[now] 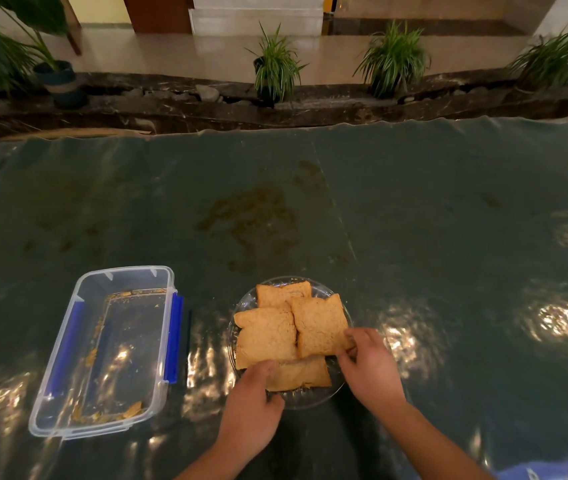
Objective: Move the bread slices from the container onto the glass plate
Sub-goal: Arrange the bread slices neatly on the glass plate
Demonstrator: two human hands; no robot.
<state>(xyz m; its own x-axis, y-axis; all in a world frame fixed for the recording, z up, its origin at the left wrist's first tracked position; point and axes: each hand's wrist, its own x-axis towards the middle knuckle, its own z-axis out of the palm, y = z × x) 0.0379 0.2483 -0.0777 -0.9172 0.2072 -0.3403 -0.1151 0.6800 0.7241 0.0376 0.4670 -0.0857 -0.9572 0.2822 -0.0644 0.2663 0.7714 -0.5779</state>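
Observation:
Several brown bread slices lie overlapping on the round glass plate near the table's front edge. My right hand pinches the near right corner of the right slice. At the plate's near left rim, my left hand has its fingertips on the edge of the lowest slice. The clear plastic container with blue side clips stands to the left of the plate and holds only crumbs.
The table is covered by a shiny dark green plastic sheet with brown stains at its middle. Beyond its far edge runs a dark stone ledge with several potted plants.

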